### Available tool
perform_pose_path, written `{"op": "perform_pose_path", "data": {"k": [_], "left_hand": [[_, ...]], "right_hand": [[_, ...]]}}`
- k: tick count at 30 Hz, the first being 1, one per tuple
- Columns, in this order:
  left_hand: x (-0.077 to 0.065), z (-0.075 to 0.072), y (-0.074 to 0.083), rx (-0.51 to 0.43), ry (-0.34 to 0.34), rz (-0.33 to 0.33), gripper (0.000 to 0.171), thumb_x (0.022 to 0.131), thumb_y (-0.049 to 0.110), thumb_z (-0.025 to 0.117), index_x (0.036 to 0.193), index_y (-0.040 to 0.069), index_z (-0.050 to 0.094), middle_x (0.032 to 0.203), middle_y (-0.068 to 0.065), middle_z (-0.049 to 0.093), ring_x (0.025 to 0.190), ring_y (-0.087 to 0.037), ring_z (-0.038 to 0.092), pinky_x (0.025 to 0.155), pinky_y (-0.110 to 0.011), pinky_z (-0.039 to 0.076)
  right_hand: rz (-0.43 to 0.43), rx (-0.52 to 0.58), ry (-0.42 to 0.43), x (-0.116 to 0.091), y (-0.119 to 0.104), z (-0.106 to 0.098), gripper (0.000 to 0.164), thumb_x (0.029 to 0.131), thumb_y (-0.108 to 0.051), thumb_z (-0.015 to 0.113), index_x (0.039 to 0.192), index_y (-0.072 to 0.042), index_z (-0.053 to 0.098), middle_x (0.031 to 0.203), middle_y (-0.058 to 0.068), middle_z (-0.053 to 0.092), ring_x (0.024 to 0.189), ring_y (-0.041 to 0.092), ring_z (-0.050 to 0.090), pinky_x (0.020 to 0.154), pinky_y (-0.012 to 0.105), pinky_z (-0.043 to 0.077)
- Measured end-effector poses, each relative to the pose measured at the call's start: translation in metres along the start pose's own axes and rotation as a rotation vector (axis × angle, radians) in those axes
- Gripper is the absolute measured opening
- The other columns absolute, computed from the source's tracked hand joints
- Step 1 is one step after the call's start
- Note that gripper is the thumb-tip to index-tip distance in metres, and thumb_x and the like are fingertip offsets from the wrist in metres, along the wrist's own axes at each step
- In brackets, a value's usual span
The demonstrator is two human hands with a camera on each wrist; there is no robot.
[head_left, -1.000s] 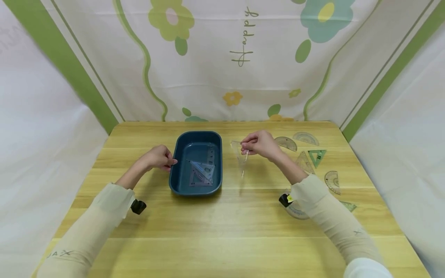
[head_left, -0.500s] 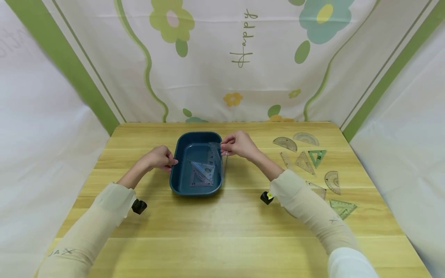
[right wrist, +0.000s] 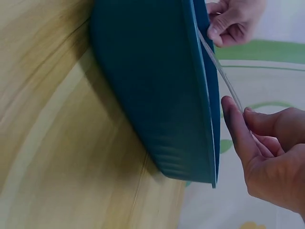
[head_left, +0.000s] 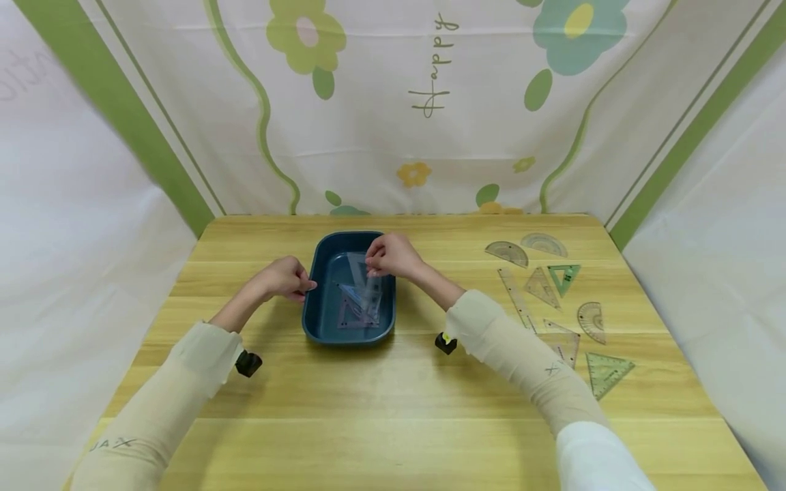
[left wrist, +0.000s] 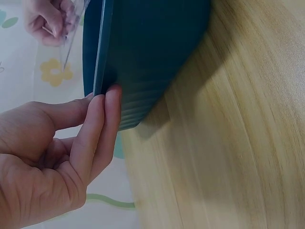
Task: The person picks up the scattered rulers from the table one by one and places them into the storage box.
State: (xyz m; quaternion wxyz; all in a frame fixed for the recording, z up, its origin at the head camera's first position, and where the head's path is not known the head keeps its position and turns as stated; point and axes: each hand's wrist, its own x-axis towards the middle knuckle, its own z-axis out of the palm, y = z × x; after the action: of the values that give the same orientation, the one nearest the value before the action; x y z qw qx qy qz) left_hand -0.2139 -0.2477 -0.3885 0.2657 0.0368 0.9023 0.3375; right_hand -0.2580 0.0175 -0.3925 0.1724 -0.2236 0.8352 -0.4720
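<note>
Flower-printed white fabric (head_left: 362, 136) is hung behind a pale wood-grain tabletop (head_left: 381, 416), on which a dark blue, round-cornered plastic tray (head_left: 350, 339) is set. Its rim is pinched at nine o'clock between the thumb and fingers of the left hand (head_left: 285, 279). At about one o'clock over the tray, a flat, clear plastic set square (head_left: 362, 267) is pinched by the right hand (head_left: 396, 256) and held tilted, its far end reaching inside the rim; whether anything below is touched by it cannot be told. Beneath it, a bluish clear triangle (head_left: 355, 297) and a purplish clear set square (head_left: 350, 322) are seen overlapping.

Toward three o'clock, a long clear ruler (head_left: 517, 300), a green hollow triangle (head_left: 569, 276) and several clear half-round protractors (head_left: 507, 253) are spread on the table.

If the pinch is loosened too soon, the held piece could be left leaning against the tray wall, as it is gripped near one end. The overlapping pieces could be snagged by its corner, their transparent edges being easily misjudged. The tray could be tipped if its rim is pulled, and the ruler nudged by the beige right sleeve (head_left: 522, 354).
</note>
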Motion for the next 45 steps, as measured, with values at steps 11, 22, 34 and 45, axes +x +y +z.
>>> {"op": "perform_pose_path", "data": {"k": [11,22,34,45], "left_hand": [[0.000,0.002,0.000,-0.004,-0.002,0.008,0.033,0.100,0.011,0.060,0.070,-0.002,0.061,0.062,0.000,0.053,0.055,-0.010,0.057,0.066,-0.031,0.059],[0.001,0.003,0.001,-0.011,-0.001,0.023,0.033,0.100,0.011,0.060,0.070,-0.002,0.061,0.061,0.000,0.054,0.054,-0.010,0.055,0.064,-0.031,0.059],[0.001,0.001,-0.003,-0.028,-0.004,0.003,0.033,0.100,0.011,0.059,0.070,-0.001,0.062,0.066,-0.003,0.060,0.056,-0.011,0.058,0.068,-0.033,0.060],[0.003,0.000,-0.004,-0.036,-0.016,0.014,0.033,0.100,0.010,0.059,0.068,0.002,0.060,0.065,-0.002,0.058,0.058,-0.014,0.058,0.069,-0.034,0.060]], "right_hand": [[0.027,-0.183,-0.059,0.019,-0.008,0.013,0.008,0.096,-0.002,0.062,0.093,0.003,0.068,0.087,0.018,0.074,0.080,0.030,0.074,0.069,0.032,0.061],[-0.053,-0.463,0.013,0.014,-0.005,0.007,0.023,0.098,-0.014,0.065,0.116,-0.002,0.069,0.113,0.011,0.071,0.102,0.024,0.067,0.091,0.036,0.055],[-0.075,-0.377,0.061,-0.032,-0.005,-0.031,0.021,0.098,-0.013,0.064,0.115,-0.003,0.069,0.111,0.010,0.072,0.103,0.023,0.067,0.090,0.036,0.056],[-0.059,-0.311,0.135,-0.080,0.017,-0.074,0.019,0.096,-0.012,0.065,0.113,-0.004,0.069,0.106,0.012,0.072,0.099,0.026,0.069,0.087,0.040,0.057]]}}
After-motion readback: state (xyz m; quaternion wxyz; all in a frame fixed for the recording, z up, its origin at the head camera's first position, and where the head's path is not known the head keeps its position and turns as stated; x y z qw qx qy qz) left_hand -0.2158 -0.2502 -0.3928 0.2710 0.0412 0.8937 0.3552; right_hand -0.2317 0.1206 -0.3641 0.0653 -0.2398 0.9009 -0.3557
